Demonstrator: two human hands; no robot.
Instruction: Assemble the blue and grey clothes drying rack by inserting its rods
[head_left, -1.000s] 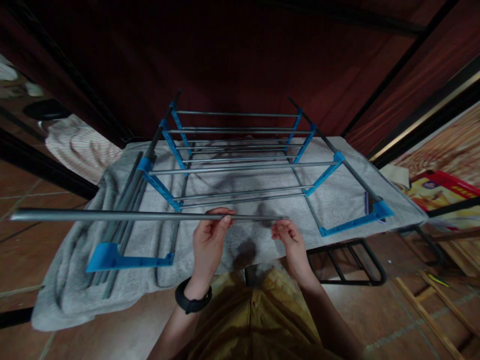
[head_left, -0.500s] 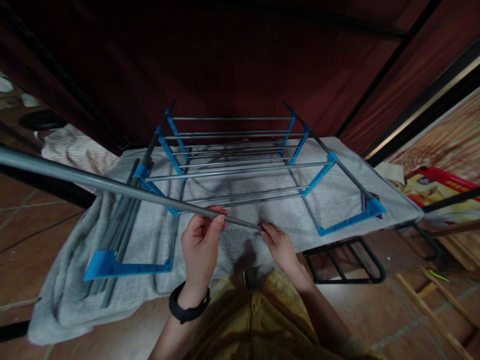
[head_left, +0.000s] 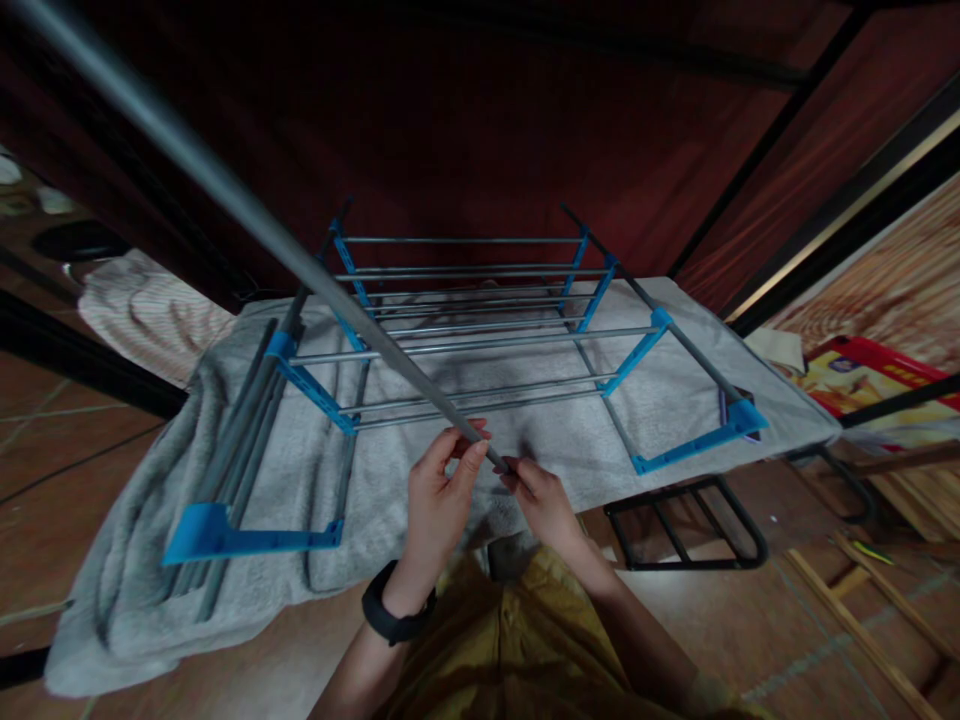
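A long grey metal tube (head_left: 330, 290) slants from the upper left down to my two hands. My left hand (head_left: 442, 490) pinches it close to its lower end, thumb and fingers closed round it. The fingers of my right hand (head_left: 540, 500) are closed on the tip of the same tube. Beyond my hands stands a rack frame of grey rods joined by blue plastic brackets (head_left: 630, 360). At its left lies a bundle of loose grey tubes (head_left: 244, 430), beside the blue end bracket (head_left: 247, 535).
A grey blanket (head_left: 315, 570) covers the surface under the rack. A dark phone-like object (head_left: 739, 405) lies by the right bracket. Below the right edge is a black metal frame (head_left: 686, 525). A red and yellow package (head_left: 870, 390) sits at right, with a wooden frame (head_left: 855, 620) on the floor.
The tube has swung from a shallow slant to a steeper one, its far end rising. My left hand has moved right, nearer to my right hand, which has shifted slightly left.
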